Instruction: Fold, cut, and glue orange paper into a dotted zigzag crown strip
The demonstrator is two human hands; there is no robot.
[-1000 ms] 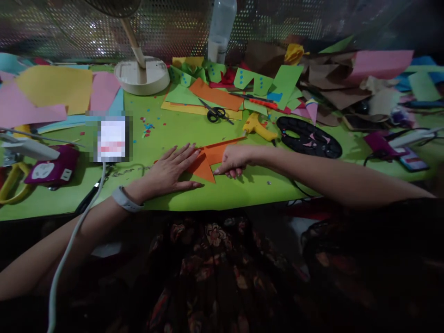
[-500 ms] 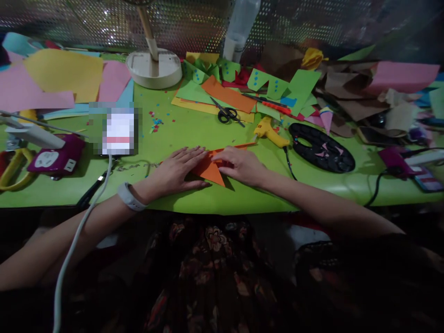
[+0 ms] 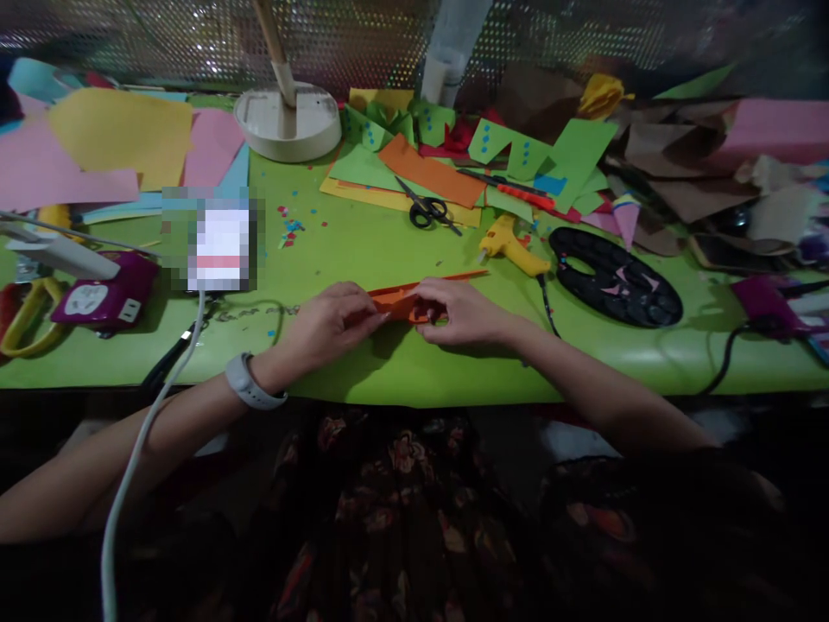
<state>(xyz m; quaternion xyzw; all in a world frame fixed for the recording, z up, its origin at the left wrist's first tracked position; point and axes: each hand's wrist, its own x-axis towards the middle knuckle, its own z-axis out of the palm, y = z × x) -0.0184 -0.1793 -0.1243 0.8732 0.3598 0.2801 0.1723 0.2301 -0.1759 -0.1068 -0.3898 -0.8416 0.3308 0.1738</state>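
Near the middle of the tabletop's (image 3: pixel 350 380) front edge, the left hand (image 3: pixel 337 320) no longer presses flat on the orange paper (image 3: pixel 395 301); its thumb and fingers are now drawn together, pinching the paper's left side. The right hand (image 3: pixel 457 313), fingers curled, holds the other side. The broad orange flap that pointed toward the front edge has been lifted, and the paper stands tilted between the hands, its thin strip reaching right. The work thus seems to have passed from flattening to shaping the folds; the exact crease is hidden by the fingers.

Farther back and to the right lie the yellow glue gun (image 3: pixel 511 245) and black tray (image 3: pixel 648 307), then the scissors (image 3: pixel 428 210); the lamp (image 3: pixel 288 125) stands near the rear edge, all untouched.
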